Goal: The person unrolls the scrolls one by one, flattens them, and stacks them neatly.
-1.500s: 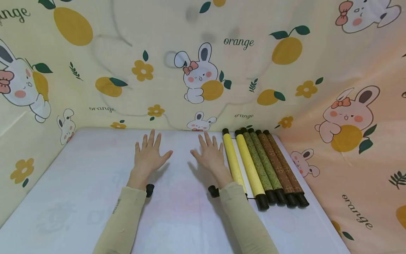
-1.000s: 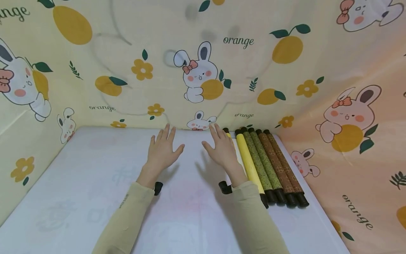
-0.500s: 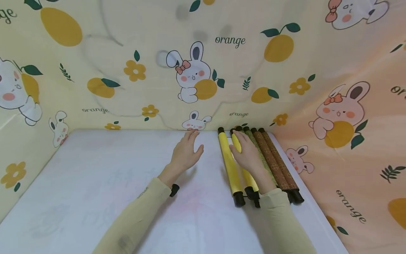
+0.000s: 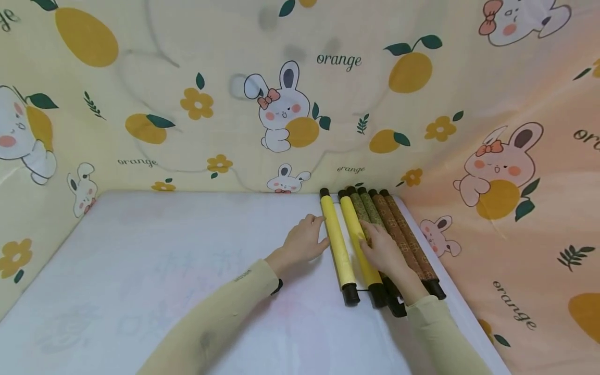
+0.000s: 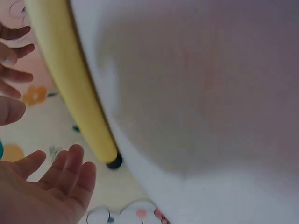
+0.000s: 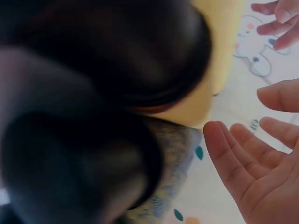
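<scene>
A yellow scroll stands rolled in from both ends, with a left roller (image 4: pixel 338 239) and a right roller (image 4: pixel 360 234), both with black end knobs. My left hand (image 4: pixel 303 240) is just left of the left roller, fingertips right at its edge and fingers loosely bent. Over the right roller's right side, my right hand (image 4: pixel 383 252) reaches down with its fingers spread and thumb toward the yellow. In the left wrist view the left hand (image 5: pixel 56 191) lies beside the yellow roller, palm loose. The right wrist view shows the right hand (image 6: pixel 261 172) relaxed near the black knobs.
Green patterned rollers (image 4: pixel 373 209) lie directly right of the yellow scroll, partly under my right hand. Brown patterned rollers (image 4: pixel 407 239) lie beyond them, near the right edge of the white table (image 4: pixel 164 250). A printed cloth (image 4: pixel 211 67) hangs behind and to the sides.
Both hands have moved right and come down to the yellow scroll, the left to its left roller and the right past its right roller. The view has turned slightly right.
</scene>
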`<state>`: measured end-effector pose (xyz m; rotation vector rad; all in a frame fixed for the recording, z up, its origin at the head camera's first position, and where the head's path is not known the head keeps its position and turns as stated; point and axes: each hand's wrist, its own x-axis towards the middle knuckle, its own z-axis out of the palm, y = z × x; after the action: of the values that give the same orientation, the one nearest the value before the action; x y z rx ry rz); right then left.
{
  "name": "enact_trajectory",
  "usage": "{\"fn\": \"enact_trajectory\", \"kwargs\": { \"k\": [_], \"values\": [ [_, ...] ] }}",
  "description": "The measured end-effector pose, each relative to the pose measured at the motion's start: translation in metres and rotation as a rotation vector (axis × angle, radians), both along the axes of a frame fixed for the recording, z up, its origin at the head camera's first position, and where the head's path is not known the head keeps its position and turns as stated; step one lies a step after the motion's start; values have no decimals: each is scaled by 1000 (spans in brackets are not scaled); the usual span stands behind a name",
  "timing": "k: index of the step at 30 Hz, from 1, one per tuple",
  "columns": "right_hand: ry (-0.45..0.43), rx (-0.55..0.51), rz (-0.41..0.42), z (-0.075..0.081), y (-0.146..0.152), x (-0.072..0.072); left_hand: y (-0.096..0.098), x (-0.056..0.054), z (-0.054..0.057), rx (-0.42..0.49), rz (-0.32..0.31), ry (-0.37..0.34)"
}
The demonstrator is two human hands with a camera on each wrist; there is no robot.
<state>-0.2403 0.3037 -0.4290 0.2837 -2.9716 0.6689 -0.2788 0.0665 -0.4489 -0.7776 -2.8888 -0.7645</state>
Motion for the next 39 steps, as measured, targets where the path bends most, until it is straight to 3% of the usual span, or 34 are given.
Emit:
{"fn": "enact_trajectory", "kwargs": {
  "k": [5,12,20,27,34,39],
  "values": [
    [-62,-48,-10,-8,3,0,13,1,-6,-77,-32,-115],
    [-112,-96,-26,-15,5,0,23,4,-12,-88,-43,-254],
    [-103,-68,7,-18,3,-4,36,11,-11,3,-47,-315],
    [-114,-57,12,-14,-2,-6,42,9,-10,64,-21,-354],
    [-121,-227,-3,-23,-7,-3,33,9,-13,186,-27,-452],
    [-131,-381,-45,-22,-20,4,17,8,-16,297,-51,-456]
  ]
}}
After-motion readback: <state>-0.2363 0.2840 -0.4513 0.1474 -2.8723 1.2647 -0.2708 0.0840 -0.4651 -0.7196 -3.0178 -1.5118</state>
